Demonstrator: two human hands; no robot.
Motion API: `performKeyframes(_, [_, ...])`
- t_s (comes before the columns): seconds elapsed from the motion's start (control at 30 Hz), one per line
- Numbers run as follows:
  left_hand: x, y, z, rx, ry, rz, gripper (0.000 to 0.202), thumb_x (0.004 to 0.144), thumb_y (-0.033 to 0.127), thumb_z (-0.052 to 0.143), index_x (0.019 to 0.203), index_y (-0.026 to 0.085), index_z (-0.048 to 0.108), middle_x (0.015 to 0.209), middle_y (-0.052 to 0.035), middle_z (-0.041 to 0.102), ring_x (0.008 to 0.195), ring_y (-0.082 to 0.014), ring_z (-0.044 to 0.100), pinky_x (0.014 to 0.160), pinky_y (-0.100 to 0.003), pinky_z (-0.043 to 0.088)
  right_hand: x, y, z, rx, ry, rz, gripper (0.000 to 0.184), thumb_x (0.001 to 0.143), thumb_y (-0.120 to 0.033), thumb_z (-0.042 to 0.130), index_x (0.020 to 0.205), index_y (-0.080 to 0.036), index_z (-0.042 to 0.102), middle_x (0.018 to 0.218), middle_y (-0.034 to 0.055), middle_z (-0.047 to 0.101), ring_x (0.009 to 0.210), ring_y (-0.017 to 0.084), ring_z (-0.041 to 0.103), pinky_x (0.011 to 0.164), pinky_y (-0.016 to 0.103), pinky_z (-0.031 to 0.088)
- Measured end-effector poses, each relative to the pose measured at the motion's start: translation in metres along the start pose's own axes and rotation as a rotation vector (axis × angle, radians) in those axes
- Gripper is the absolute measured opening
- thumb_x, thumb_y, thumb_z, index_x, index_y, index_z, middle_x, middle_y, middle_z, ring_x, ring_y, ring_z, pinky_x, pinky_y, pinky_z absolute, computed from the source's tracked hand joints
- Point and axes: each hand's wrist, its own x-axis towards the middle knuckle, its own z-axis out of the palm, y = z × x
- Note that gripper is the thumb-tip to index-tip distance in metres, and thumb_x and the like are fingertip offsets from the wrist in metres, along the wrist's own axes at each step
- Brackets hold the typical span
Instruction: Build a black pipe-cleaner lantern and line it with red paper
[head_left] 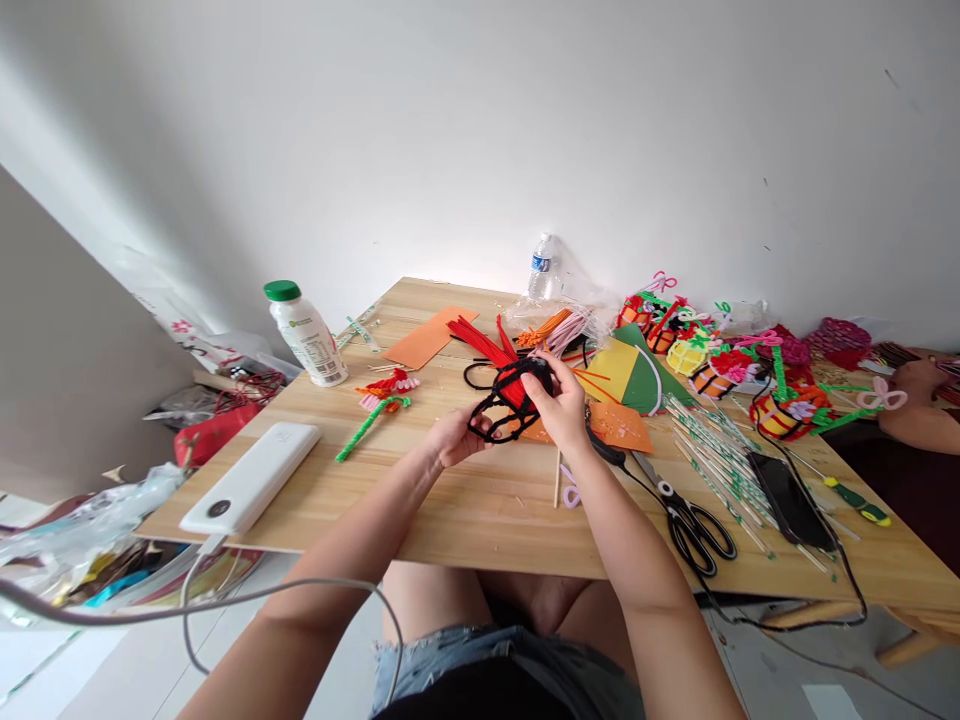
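Both hands hold a looped frame of black pipe cleaners just above the table. My left hand pinches its lower left loop. Higher up, my right hand has its thumb and fingers closed on the frame's upper right side. Behind the frame lies a bundle of red pipe cleaners, partly hidden by it. Beneath the hands is an orange sheet, and a lilac curled pipe cleaner rests below my right wrist. A green pipe cleaner lies to the left.
A white bottle and a power bank stand left on the wooden table. On the right are scissors, paper straws, a phone, a screwdriver and several small decorated baskets. Another person's arm shows far right.
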Motion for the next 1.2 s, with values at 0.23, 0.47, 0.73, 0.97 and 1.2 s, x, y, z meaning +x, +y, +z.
performKeyframes(0.23, [0.007, 0.006, -0.019, 0.425, 0.171, -0.005, 0.058, 0.087, 0.060, 0.044, 0.057, 0.014, 0.061, 0.053, -0.0114, 0.063, 0.048, -0.0229, 0.063, 0.054, -0.035, 0.051, -0.007, 0.000, 0.007, 0.011, -0.120, 0.064, 0.043, 0.075, -0.043, 0.071, 0.112, -0.022, 0.065, 0.114, 0.0062, 0.068, 0.105, 0.022, 0.063, 0.095, 0.035, 0.050])
performKeyframes(0.47, [0.005, 0.018, -0.031, 0.496, 0.152, 0.428, 0.061, 0.079, 0.068, 0.052, 0.094, 0.012, 0.072, 0.093, -0.0133, 0.073, 0.100, -0.0296, 0.065, 0.090, -0.038, 0.047, -0.025, 0.031, 0.023, -0.007, -0.429, 0.054, 0.043, 0.076, -0.041, 0.071, 0.115, -0.022, 0.064, 0.118, 0.0067, 0.067, 0.110, 0.022, 0.062, 0.100, 0.038, 0.046])
performKeyframes(0.73, [-0.002, -0.002, -0.003, 0.501, 0.036, 0.582, 0.050, 0.078, 0.057, 0.063, 0.109, 0.018, 0.068, 0.115, -0.0089, 0.069, 0.117, -0.0281, 0.056, 0.104, -0.036, 0.039, -0.018, 0.035, 0.001, 0.077, -0.604, 0.033, 0.052, 0.083, -0.046, 0.064, 0.130, -0.027, 0.056, 0.137, 0.0062, 0.056, 0.127, 0.021, 0.052, 0.109, 0.040, 0.039])
performKeyframes(0.97, [-0.002, -0.008, -0.002, 0.516, 0.037, 0.486, 0.049, 0.085, 0.059, 0.051, 0.102, 0.018, 0.071, 0.112, -0.0082, 0.070, 0.118, -0.0274, 0.057, 0.106, -0.036, 0.037, -0.021, 0.033, -0.026, 0.071, -0.498, 0.225, 0.051, 0.086, -0.060, 0.054, 0.126, -0.028, 0.059, 0.138, 0.0050, 0.055, 0.132, 0.023, 0.047, 0.110, 0.042, 0.039])
performKeyframes(1.2, [0.016, 0.008, -0.017, 0.176, 0.109, 0.397, 0.069, 0.091, 0.064, 0.024, 0.102, 0.011, 0.066, 0.108, -0.0163, 0.069, 0.102, -0.0261, 0.065, 0.096, -0.039, 0.044, -0.028, 0.049, -0.031, 0.137, -0.321, 0.408, 0.057, 0.083, -0.067, 0.050, 0.114, -0.022, 0.064, 0.126, 0.0090, 0.063, 0.121, 0.022, 0.057, 0.104, 0.041, 0.045])
